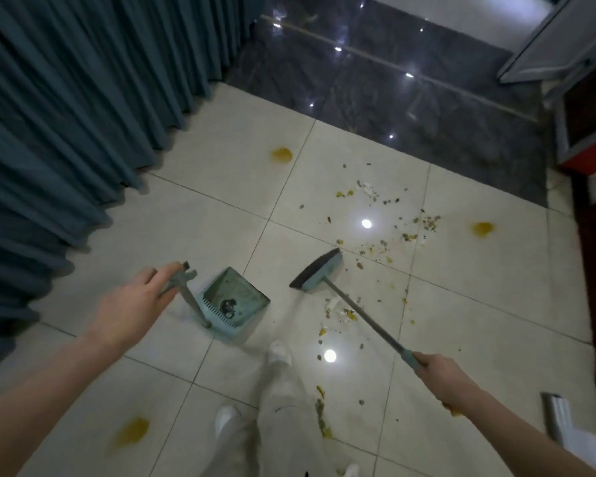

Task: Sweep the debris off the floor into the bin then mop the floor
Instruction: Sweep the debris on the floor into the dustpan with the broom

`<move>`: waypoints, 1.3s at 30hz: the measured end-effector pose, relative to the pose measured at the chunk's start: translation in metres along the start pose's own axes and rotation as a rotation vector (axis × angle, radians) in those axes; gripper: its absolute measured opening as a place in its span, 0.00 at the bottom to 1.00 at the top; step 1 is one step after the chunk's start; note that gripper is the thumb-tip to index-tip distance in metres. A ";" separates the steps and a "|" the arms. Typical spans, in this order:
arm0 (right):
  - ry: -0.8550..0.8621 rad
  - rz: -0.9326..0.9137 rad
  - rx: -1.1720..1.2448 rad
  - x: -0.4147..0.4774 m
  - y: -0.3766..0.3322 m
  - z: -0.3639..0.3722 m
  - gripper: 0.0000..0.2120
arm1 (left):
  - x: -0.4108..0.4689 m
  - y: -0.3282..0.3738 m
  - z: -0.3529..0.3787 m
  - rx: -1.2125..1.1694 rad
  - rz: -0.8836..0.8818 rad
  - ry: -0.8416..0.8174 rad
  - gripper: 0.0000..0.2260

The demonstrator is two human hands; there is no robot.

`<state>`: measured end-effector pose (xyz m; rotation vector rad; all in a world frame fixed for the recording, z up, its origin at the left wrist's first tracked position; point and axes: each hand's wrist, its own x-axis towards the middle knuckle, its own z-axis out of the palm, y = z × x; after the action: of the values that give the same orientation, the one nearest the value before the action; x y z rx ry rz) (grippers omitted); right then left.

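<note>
Right hand (pixel 441 376) is gripping the broom (pixel 319 270), left hand (pixel 135 304) the dustpan (pixel 234 297). Most debris (pixel 375 235) is lying unswept; mopping not begun.

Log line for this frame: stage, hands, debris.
stage: sweeping | left hand: holds dustpan by handle | right hand: grips broom | debris: scattered on floor tiles right of dustpan | yellow stains: unmopped

Pale cream glossy floor tiles (pixel 221 201) with thin dark grout lines meet dark grey marbled tiles (pixel 375 80). Teal pleated curtain (pixel 83 80); light teal plastic dustpan (pixel 245 290); teal broom head with black bristles (pixel 319 271); yellow-orange stains (pixel 282 155); brown, yellow and white scattered debris (pixel 393 232).
</note>
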<state>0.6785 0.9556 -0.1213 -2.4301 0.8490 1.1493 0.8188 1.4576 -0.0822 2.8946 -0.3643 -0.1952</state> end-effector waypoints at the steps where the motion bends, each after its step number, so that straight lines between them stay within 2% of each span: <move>1: 0.001 0.009 0.006 -0.012 0.006 0.005 0.21 | -0.004 0.000 -0.001 0.001 -0.001 -0.004 0.18; 7: 0.063 0.014 0.116 -0.054 0.004 0.018 0.18 | -0.018 -0.001 -0.012 0.012 0.046 -0.003 0.18; 14: 0.130 -0.073 0.262 -0.049 -0.051 -0.010 0.19 | 0.002 -0.001 -0.035 0.006 0.072 0.013 0.19; 23: 0.144 -0.232 0.398 0.072 -0.178 -0.112 0.19 | 0.093 0.029 -0.031 -0.036 0.145 -0.021 0.19; 28: 0.134 -0.227 0.235 0.156 -0.221 -0.163 0.16 | 0.167 0.043 -0.026 -0.030 0.236 -0.027 0.20; 33: 0.099 -0.130 0.169 0.209 -0.200 -0.178 0.17 | 0.232 0.060 -0.019 0.014 0.213 -0.050 0.20; 39: 0.061 -0.025 0.082 0.197 -0.083 -0.159 0.16 | 0.280 0.094 -0.014 0.016 0.277 -0.095 0.20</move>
<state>0.9230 0.8637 -0.1730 -2.4124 0.8641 1.0159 1.0687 1.2992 -0.0761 2.8163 -0.7786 -0.2841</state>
